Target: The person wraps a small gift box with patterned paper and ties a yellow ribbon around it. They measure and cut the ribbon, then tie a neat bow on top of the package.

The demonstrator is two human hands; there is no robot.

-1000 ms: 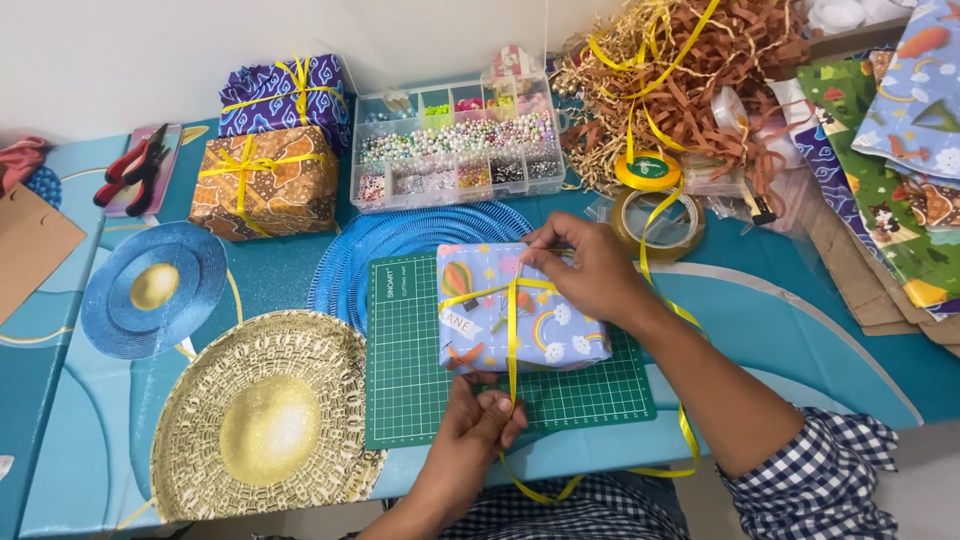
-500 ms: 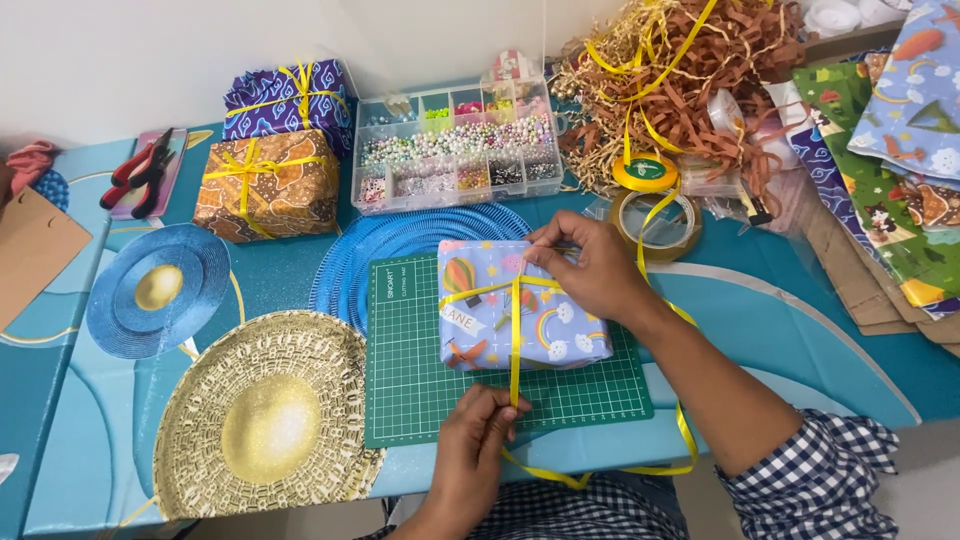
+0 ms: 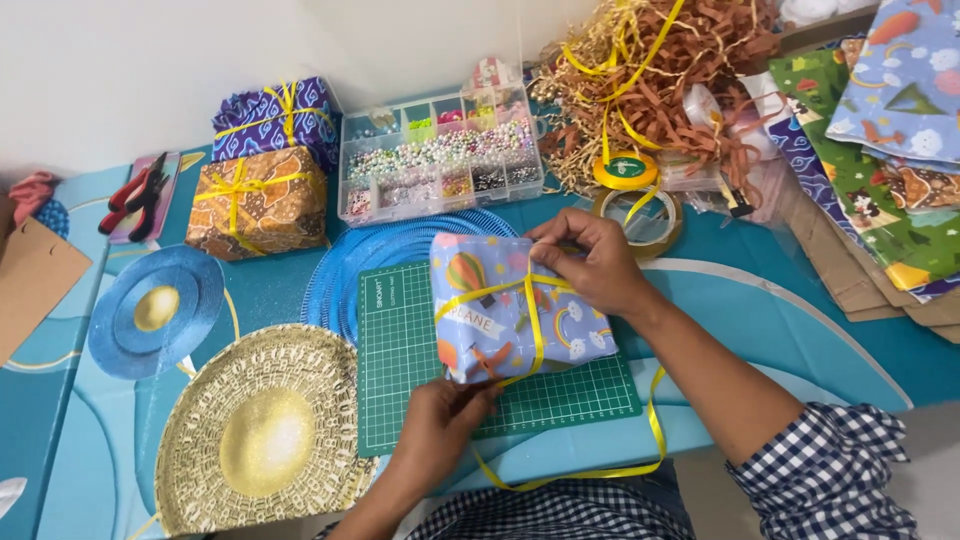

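Head view: the gift box (image 3: 515,305) lies tilted on the green mat (image 3: 410,360), its long axis running left to right. The right hand (image 3: 590,262) grips its far right corner, pinching the yellow ribbon (image 3: 535,320). The left hand (image 3: 440,420), at the near edge, pinches the ribbon underneath.

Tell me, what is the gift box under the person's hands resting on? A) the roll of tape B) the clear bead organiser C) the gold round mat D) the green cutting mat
D: the ribbon-crossed gift box sits on the green cutting mat, with the left hand at its near edge and the right hand on top.
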